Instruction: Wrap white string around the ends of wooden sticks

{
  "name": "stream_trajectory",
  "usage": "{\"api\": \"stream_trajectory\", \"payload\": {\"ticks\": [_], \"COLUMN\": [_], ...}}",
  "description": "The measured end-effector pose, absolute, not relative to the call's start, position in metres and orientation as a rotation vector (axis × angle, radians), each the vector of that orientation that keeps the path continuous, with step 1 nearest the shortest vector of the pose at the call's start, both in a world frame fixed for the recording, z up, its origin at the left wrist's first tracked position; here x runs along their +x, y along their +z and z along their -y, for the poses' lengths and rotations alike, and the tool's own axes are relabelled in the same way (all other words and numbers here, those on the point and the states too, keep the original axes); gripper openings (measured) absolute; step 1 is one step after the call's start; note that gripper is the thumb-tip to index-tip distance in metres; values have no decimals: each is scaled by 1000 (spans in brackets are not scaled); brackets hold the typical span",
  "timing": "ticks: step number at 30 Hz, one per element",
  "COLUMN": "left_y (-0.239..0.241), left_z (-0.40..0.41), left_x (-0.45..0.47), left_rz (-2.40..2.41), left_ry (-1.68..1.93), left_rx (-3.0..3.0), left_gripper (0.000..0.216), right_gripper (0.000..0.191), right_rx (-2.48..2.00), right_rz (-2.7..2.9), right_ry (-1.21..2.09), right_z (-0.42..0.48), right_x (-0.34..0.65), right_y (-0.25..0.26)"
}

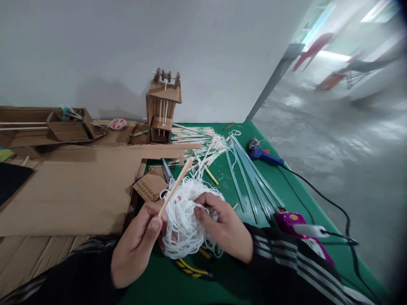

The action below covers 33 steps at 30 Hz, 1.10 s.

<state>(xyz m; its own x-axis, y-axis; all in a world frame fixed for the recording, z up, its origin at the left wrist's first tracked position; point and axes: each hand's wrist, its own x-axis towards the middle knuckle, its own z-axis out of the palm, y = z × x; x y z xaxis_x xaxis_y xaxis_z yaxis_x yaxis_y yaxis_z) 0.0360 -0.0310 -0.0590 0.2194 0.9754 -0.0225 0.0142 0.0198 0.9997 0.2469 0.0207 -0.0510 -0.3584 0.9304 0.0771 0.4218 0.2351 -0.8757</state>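
Note:
Between the thumb and forefinger of my left hand a pale wooden stick is pinched, tilted up and to the right. Right behind it lies a tangled bundle of white string, and my left fingers go partly out of sight against it. My right hand is closed on strands at the bundle's right side, thumb against the fingers. Some strands run from the bundle up to the pile of thin sticks. Scissors lie just beyond the bundle, partly covered.
A cardboard structure stands by the wall. Cardboard sheets and a cardboard box fill the left. On the right are clear glue sticks, a blue glue gun with its cord, a white plug and a purple packet.

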Motion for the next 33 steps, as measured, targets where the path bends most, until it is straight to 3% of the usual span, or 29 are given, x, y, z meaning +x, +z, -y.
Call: {"api": "stream_trajectory", "payload": {"ticks": [8, 15, 19, 26, 33], "left_y": [-67, -65, -56, -54, -53], "left_z": [35, 34, 33, 36, 36], "left_x": [34, 33, 37, 42, 44], "left_rz": [-1135, -1154, -1156, -1224, -1203], "left_ry": [1057, 1158, 1211, 1231, 1206], "left_rx": [1438, 1565, 1536, 1193, 1136], "left_gripper": [21, 20, 20, 26, 25], "right_gripper": [13, 9, 3, 38, 31], "right_rx": [-1003, -1055, -1087, -1108, -985], "right_rz": [1543, 1542, 1634, 1926, 1931], "right_ry": [1327, 1279, 1155, 714, 274], "right_z": [-18, -18, -15, -11, -3], "right_x": [251, 248, 245, 244, 243], "right_y": [-51, -50, -50, -53, -47]}}
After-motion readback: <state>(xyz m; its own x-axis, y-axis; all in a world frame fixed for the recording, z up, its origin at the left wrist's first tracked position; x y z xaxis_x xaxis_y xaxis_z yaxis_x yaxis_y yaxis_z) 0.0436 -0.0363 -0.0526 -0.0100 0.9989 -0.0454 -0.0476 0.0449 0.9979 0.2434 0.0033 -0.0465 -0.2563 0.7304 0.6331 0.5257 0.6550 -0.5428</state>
